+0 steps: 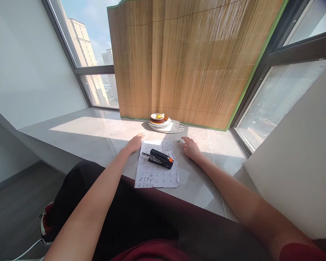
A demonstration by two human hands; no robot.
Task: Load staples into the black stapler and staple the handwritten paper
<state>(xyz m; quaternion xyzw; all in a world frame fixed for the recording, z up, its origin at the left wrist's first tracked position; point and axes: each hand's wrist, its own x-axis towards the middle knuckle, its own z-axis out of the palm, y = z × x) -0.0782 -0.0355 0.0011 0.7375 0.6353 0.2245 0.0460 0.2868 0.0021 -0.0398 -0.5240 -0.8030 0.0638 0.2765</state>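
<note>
A black stapler (163,159) with an orange spot lies on a sheet of paper (154,180) covered in handwriting, between my two hands. A narrow metallic part of it sticks out toward the left. My left hand (135,143) rests on the sill by the paper's upper left corner, fingers stretched forward and holding nothing. To the right of the sheet, my right hand (191,148) lies on the sill with its fingers extended. Close to those fingertips is a small metallic piece (179,141), too small to name; it appears apart from the hand.
Beyond the paper, a stack of plates (159,125) stands beside or on a pale oval board (176,126). A bamboo blind (179,65) hangs behind it. Windows and walls bound the tiled sill (78,134); its front edge runs above my lap.
</note>
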